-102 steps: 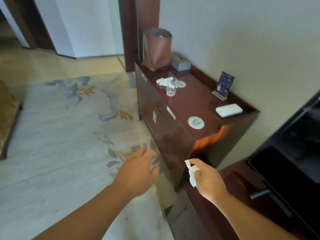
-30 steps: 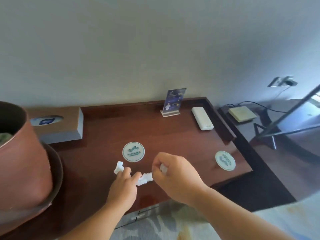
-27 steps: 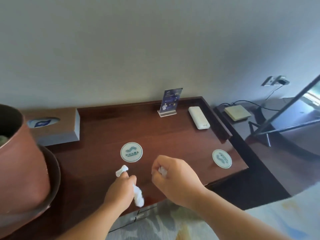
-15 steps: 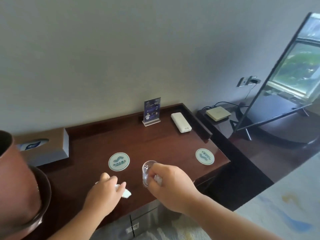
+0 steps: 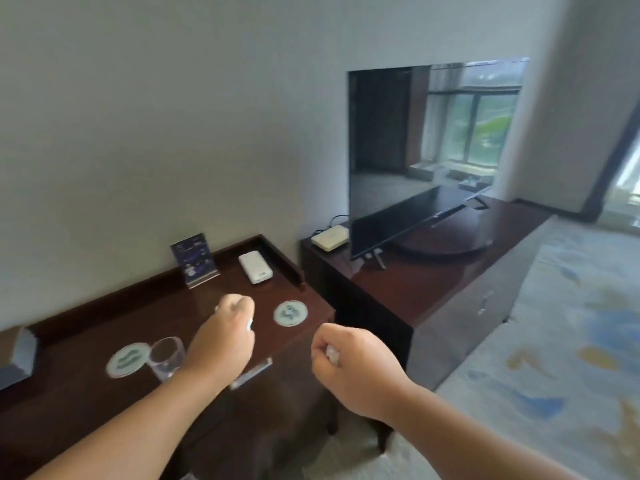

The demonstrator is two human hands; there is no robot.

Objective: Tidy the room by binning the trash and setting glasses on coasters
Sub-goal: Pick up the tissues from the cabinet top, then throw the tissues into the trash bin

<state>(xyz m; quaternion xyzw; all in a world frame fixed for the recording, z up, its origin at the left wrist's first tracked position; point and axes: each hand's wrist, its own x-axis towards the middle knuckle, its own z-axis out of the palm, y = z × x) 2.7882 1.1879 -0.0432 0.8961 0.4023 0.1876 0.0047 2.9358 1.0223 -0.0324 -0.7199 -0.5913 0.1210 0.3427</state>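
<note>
Gripping tissue scraps (image 5: pixel 332 355) in both fists.
Left hand (image 5: pixel 221 341) and right hand (image 5: pixel 349 368) fingers (image 5: pixel 239 305) curl on scraps; glass (image 5: pixel 168 356) stands beside coaster (image 5: pixel 128 360), nearest left hand.

The cabinet top (image 5: pixel 207 306) is dark wood, smooth and shiny. Its drawer handle (image 5: pixel 251 374) looks like pale metal. The glass (image 5: pixel 168 355) is clear and shiny. The 2 round mats, the near coaster (image 5: pixel 127 358) and the far coaster (image 5: pixel 290 312), look flat and matt. The white box (image 5: pixel 255 270) looks like smooth plastic. The TV screen (image 5: pixel 415 150) is black and glossy like a mirror. The wall (image 5: pixel 173 116) is matt. The carpet (image 5: pixel 571 341) looks like soft cloth. White crumpled paper (image 5: pixel 250 324) peeks from the left hand (image 5: pixel 221 337) and from the right hand (image 5: pixel 349 358).
</note>
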